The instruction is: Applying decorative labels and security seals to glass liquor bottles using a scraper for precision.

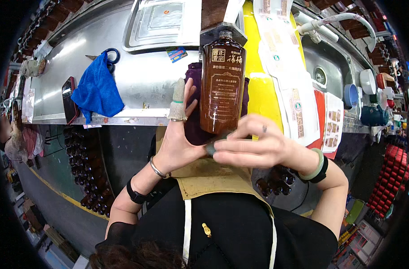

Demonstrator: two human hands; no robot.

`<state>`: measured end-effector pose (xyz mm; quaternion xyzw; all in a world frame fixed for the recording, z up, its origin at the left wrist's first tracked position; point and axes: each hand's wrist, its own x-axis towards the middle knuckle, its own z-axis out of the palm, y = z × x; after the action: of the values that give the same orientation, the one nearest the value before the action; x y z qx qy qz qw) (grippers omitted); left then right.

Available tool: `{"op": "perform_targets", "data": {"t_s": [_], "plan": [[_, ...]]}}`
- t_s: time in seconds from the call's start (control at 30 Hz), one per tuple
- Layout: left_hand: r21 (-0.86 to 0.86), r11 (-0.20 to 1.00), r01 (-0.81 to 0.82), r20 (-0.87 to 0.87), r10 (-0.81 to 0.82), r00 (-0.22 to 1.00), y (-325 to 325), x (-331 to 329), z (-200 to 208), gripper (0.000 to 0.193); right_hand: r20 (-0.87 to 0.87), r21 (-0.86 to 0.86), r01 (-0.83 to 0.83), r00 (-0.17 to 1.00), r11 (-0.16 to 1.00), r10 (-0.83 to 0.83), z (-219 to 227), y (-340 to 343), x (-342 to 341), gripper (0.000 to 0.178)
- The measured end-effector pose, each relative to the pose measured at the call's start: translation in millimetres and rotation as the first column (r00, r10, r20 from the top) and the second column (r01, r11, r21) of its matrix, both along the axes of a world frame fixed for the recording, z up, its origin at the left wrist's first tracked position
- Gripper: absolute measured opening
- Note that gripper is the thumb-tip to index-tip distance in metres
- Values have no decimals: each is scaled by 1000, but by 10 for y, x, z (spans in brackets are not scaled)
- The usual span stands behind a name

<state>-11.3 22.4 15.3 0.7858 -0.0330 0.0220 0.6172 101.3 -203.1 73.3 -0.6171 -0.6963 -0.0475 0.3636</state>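
A brown glass bottle (223, 85) with pale lettering lies on a dark purple cloth (193, 117), its neck pointing away from me at the counter's edge. Left of its base, my left hand (180, 141) is open with its fingers spread. One finger wears a knitted cover (177, 99) with a green band. My right hand (258, 142) is closed at the tip of my left thumb, just below the bottle's base. A small grey-green bit (210, 149) shows there between the hands; its kind is hard to make out.
On the steel counter lie a blue cloth (97, 87), scissors (111, 58), a phone (70, 99) and a metal tray (162, 27). Label sheets (294, 98) cover a yellow surface at the right, beside a sink (325, 58). Several brown bottles (86, 170) stand below the counter.
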Motion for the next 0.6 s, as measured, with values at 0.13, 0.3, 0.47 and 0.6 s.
{"op": "perform_targets", "data": {"t_s": [0.13, 0.3, 0.47, 0.6], "plan": [[258, 961, -100, 260, 31, 965, -32, 80, -11, 133, -468, -7, 496, 766, 868, -441, -143, 103, -34, 30], [338, 905, -257, 394, 112, 912, -190, 189, -22, 98, -492, -21, 817, 493, 576, -717, -266, 193, 464, 25], [231, 923, -308, 314, 229, 921, -211, 181, -49, 92, 246, 170, 606, 738, 778, -628, 14, 103, 399, 30], [232, 897, -376, 409, 261, 875, -246, 192, 3, 92, 215, -44, 97, 973, 994, -85, -3, -14, -59, 35]]}}
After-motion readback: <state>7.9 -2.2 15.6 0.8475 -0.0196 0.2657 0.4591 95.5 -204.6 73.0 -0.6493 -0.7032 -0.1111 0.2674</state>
